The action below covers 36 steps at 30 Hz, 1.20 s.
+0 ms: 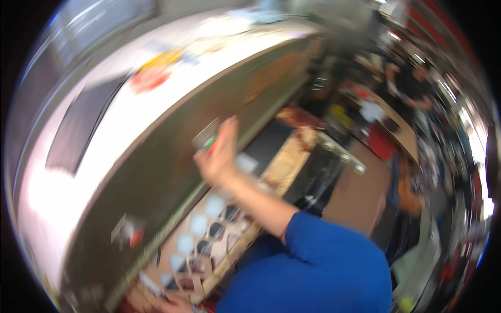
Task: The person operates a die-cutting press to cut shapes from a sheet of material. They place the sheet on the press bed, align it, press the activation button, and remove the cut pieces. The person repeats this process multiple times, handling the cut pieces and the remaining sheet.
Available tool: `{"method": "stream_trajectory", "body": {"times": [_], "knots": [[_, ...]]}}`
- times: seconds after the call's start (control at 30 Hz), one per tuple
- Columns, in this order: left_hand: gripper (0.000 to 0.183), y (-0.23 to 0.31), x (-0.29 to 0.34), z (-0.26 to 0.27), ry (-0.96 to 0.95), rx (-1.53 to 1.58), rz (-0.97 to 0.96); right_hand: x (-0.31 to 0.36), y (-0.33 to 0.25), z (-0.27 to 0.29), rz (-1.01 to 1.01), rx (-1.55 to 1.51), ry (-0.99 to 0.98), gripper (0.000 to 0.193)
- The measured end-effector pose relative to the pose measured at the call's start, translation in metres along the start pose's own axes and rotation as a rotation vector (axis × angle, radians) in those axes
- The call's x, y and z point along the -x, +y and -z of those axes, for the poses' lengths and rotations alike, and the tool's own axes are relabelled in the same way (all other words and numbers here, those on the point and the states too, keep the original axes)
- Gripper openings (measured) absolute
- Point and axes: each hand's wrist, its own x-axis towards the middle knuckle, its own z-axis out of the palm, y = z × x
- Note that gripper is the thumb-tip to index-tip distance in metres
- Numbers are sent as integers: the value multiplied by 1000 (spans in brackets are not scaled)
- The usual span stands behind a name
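Note:
My right hand (218, 156) reaches out over the workbench in front of its dark upright panel. Between its fingers is a small flat grey piece (205, 134) with green and red on it; blur hides its exact kind. At the lower left edge, my left hand (175, 304) shows only in part, beside rows of small flat pieces, and its fingers are smeared. These rows hold pale blue squares (198, 224) and dark rounded pieces (216, 230), laid out on a tan board.
A bright shelf (172, 112) tops the green panel (172, 151), bearing a dark flat strip (86, 122) and a red and yellow item (154, 73). A metal bar with round knobs (342, 154) juts out at the right. Another person (415, 86) works at a far table.

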Motion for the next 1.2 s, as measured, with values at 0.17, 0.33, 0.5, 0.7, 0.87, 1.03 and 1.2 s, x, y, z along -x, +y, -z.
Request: {"method": "stream_trajectory", "body": {"times": [0.17, 0.33, 0.5, 0.7, 0.87, 1.03, 1.2], "knots": [[47, 13, -35, -6, 119, -340, -13, 20, -8, 18, -3, -55, -28, 98], [40, 32, -44, 12, 88, -140, -61, 48, 28, 60, -106, -69, -190, 93], [38, 35, -26, 12, -340, -169, 359, 125, 95, 97, -395, 103, -371, 25], [37, 43, 6, 1, -374, -100, 236, 140, 112, 110, -412, 1, -466, 26], [37, 46, 20, 5, -391, -67, 204, 155, 108, 144, -493, -44, -376, 22], [36, 30, 42, 9, -410, -48, 200, 156, 74, 95, -282, -90, 18, 32], [36, 12, 78, 37, -385, -13, 221, 205, -51, 14, -156, -685, -562, 69]]}}
